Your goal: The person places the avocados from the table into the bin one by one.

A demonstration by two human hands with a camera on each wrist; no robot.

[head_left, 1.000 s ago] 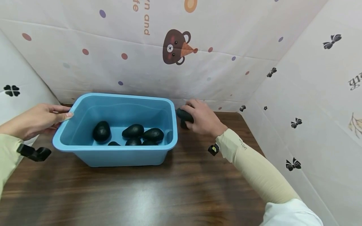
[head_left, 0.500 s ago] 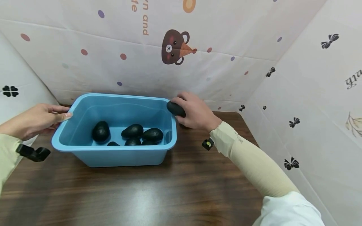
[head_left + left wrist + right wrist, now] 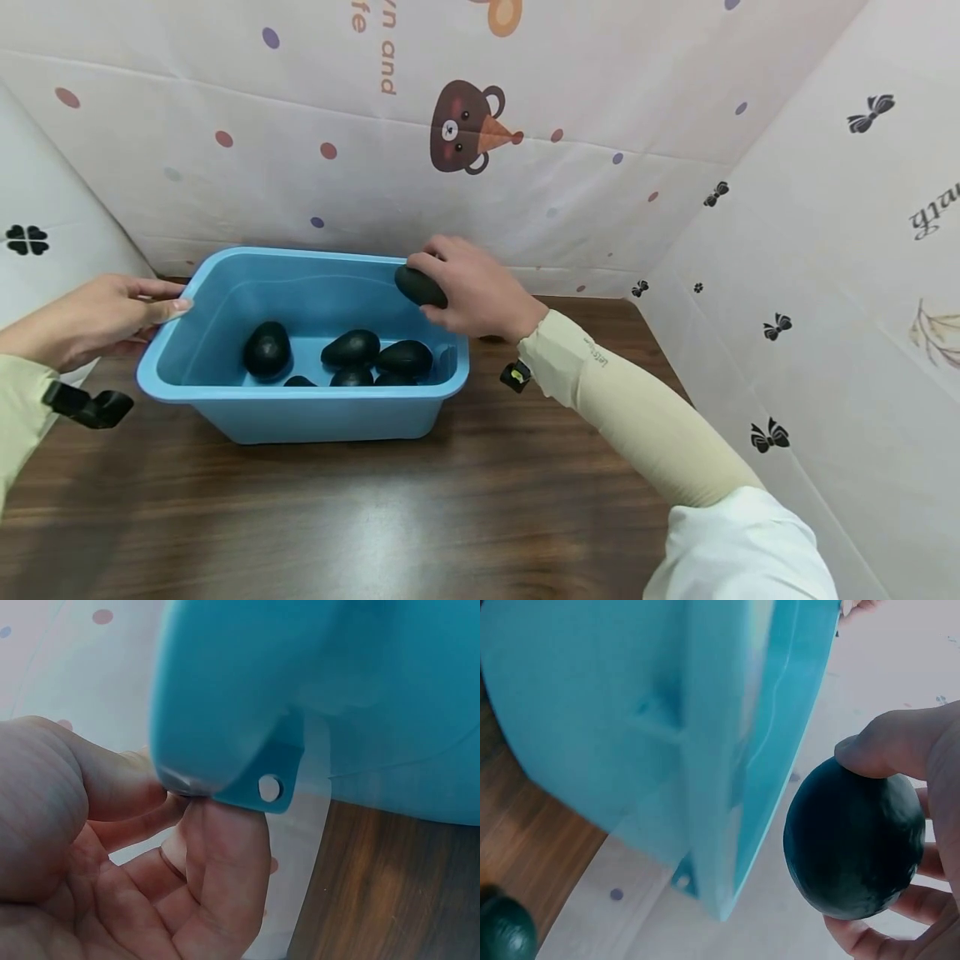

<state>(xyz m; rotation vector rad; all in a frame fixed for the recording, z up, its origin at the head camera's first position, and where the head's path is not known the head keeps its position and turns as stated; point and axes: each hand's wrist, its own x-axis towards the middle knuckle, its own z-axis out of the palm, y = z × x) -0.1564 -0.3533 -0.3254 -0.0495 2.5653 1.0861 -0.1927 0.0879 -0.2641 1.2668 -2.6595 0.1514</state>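
Observation:
A light blue plastic bin [image 3: 315, 414] stands on the table against the back wall. My left hand [image 3: 105, 321] pinches its left rim between thumb and fingers; the left wrist view shows the fingers under the rim beside a small holed tab [image 3: 281, 776]. My right hand [image 3: 483, 292] grips a dark green avocado [image 3: 418, 287] above the bin's back right corner. Fingers and thumb wrap its sides in the right wrist view. Inside the bin lie several dark avocados [image 3: 267, 348], some partly hidden by the front wall.
Another avocado [image 3: 506, 930] rests on the wooden table [image 3: 465, 517] outside the bin, at the lower left of the right wrist view. A printed wall sheet [image 3: 360, 183] rises behind the bin, and another white sheet [image 3: 825, 250] stands at the right.
My right hand has lifted the avocado from beside the bin's right end and carried it left over the rim. My left hand and the bin have stayed in place.

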